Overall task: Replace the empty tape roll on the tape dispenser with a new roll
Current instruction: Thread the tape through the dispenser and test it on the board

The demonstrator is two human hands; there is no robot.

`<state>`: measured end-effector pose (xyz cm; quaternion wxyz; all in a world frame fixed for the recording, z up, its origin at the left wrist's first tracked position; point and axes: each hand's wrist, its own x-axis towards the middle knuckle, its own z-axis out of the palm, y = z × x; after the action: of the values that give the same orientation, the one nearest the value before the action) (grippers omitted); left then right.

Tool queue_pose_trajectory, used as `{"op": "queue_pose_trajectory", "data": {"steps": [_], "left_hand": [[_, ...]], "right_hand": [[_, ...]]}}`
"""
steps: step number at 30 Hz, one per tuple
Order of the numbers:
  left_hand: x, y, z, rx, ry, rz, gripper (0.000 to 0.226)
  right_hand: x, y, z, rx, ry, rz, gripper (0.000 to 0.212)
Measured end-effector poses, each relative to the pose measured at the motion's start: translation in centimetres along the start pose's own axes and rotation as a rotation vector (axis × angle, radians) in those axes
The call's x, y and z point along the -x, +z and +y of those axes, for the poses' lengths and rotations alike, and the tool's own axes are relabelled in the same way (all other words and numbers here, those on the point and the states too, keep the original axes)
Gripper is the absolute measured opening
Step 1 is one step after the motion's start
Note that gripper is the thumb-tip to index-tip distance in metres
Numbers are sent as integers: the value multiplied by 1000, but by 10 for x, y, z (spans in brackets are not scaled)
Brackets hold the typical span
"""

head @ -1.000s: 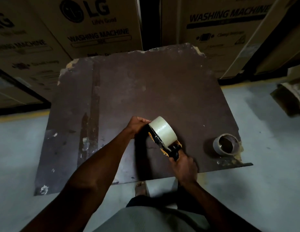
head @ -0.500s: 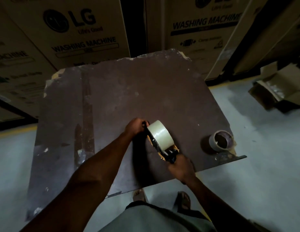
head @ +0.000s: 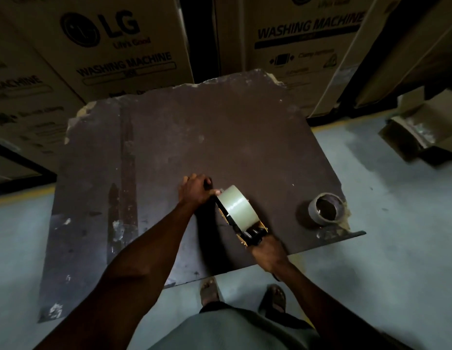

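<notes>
- Nearest the camera, two feet (head: pixel 209 291) stood on the pale floor just below the near edge of the tabletop (head: pixel 169 152), a worn dark board with chipped corners.
- The right hand (head: pixel 267 251) was over that near edge, right of its middle, closed around the handle of the tape dispenser (head: pixel 247 232), which had a black and yellow frame.
- The new roll (head: pixel 237 207), pale and full, sat on the dispenser directly between the two hands, tilted on its edge above the board.
- The left hand (head: pixel 195 190) was at the far-left side of the roll, its fingers curled at the front end of the dispenser, thumb touching the roll's rim; what it pinched there I could not tell.
- The empty tape roll (head: pixel 325 209), a bare cardboard core, stood on its end at the near right corner of the tabletop, well apart from both hands.
- Beyond the far edge stood cardboard boxes (head: pixel 113 44) printed "LG" and "WASHING MACHINE".
</notes>
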<state>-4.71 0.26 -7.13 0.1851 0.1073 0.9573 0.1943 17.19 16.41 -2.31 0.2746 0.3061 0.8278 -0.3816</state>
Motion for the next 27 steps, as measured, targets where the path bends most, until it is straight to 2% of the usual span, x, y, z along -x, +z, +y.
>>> {"op": "queue_pose_trajectory", "data": {"steps": [4,6,10,12,13,15,17,22,27], "left_hand": [[16,-1,11,-83,-64,71,50],[29,5,9,-172,6,115,49],[57,23,-7,-358,457,113,52],[63,33,-14,-455,662,11,49],[63,36,-16,-487,686,-55,46],[62,36,-17,-526,640,-169,48],[62,35,-16,-541,615,-209,52],[62,33,-13,-522,569,-209,60],[64,36,-14,-561,549,-187,62]], "right_hand": [[5,4,18,-1,-22,-5,33],[6,3,21,-59,-22,-35,31],[5,2,19,-88,-25,15,35],[4,3,19,-63,-26,-16,37],[3,3,20,-52,-24,-38,40],[1,3,21,-73,-19,-55,43],[1,1,22,-86,-30,-33,37],[9,5,37,-84,-12,-45,29],[26,11,62,-114,93,30,42]]}}
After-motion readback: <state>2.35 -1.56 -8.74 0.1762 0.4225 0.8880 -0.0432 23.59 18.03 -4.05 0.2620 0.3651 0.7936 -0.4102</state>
